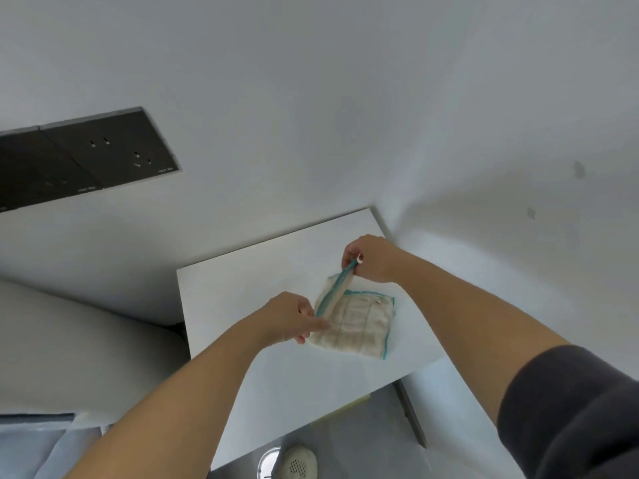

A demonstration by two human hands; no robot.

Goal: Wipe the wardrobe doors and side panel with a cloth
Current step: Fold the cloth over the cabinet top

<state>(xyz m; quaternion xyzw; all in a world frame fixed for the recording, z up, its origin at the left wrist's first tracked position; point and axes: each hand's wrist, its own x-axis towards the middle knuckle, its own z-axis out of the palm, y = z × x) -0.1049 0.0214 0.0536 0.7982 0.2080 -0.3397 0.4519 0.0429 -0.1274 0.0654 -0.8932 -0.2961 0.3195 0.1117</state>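
Note:
A cream cloth [356, 326] with a teal border lies on a white flat surface [242, 305] that meets the wall corner. My left hand [290, 318] pinches the cloth's near left corner. My right hand [371, 259] grips the far corner, and the teal edge is lifted taut between the two hands. The rest of the cloth rests flat on the surface. The white panel [501, 236] to the right of the surface rises beside my right arm.
A dark double wall socket plate [86, 157] is set in the white wall at the left. Below the surface's front edge sit a round cream perforated object [299, 463] and grey flooring. A dark sleeve [570, 409] covers my right upper arm.

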